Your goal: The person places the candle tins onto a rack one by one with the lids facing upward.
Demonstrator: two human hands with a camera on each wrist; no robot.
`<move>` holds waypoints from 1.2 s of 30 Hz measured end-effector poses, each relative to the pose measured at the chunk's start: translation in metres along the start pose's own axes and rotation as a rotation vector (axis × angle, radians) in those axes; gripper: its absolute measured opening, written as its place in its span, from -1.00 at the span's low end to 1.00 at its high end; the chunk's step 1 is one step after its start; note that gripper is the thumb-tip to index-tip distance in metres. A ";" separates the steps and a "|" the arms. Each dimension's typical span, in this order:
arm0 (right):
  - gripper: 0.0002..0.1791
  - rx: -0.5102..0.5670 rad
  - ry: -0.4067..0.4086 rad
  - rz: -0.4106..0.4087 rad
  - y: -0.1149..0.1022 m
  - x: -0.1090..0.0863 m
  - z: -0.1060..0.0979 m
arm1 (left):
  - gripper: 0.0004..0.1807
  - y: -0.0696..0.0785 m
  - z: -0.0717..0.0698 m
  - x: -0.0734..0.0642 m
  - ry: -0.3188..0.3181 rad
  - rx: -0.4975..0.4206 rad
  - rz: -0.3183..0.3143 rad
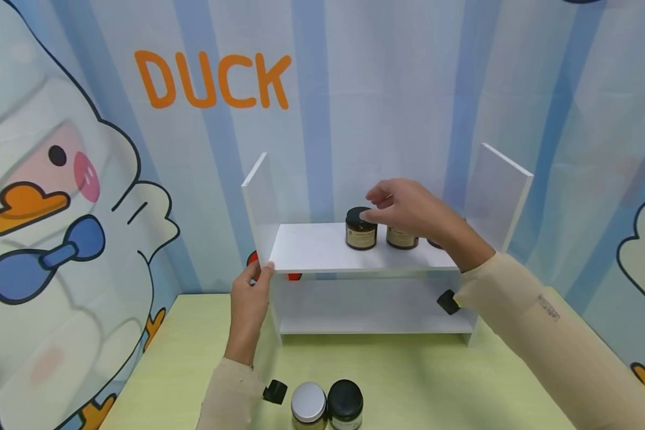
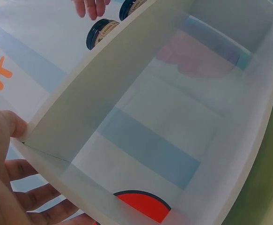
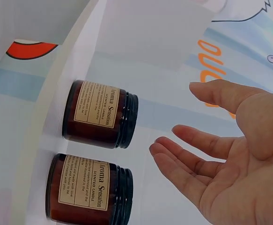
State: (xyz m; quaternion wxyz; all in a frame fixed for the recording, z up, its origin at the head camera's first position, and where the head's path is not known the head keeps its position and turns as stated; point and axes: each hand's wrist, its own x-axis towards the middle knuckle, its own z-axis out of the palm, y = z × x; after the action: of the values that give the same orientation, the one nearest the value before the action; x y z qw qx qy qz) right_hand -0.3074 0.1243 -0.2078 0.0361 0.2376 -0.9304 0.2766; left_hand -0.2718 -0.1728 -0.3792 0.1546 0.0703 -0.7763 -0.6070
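A white two-level shelf stands on the table. My left hand grips its left side panel, thumb on the front edge and fingers along the outer face. Brown scented candle jars with black lids sit in a row on the upper board: one jar left of centre, another beside it, and a third mostly hidden by my right wrist. Above them hovers my right hand; in the right wrist view the palm and spread fingers are apart from the two upright candles.
Near the front of the pale green table stand a silver-lidded jar and a black-lidded jar, side by side. Upright side panels rise at both shelf ends. A printed duck curtain hangs behind.
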 end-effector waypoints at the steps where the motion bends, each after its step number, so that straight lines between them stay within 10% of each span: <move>1: -0.45 0.006 0.001 -0.002 0.000 -0.002 0.000 | -0.38 0.000 0.000 0.000 0.000 0.001 -0.002; 36: -0.52 0.099 -0.007 -0.067 0.023 -0.063 0.044 | -0.36 0.000 0.000 0.000 0.002 -0.005 -0.003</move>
State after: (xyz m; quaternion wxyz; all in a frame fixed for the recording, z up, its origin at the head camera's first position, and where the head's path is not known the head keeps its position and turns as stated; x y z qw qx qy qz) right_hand -0.2594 0.1449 -0.2688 0.0301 0.2709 -0.9073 0.3203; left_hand -0.2717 -0.1733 -0.3794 0.1547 0.0717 -0.7745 -0.6091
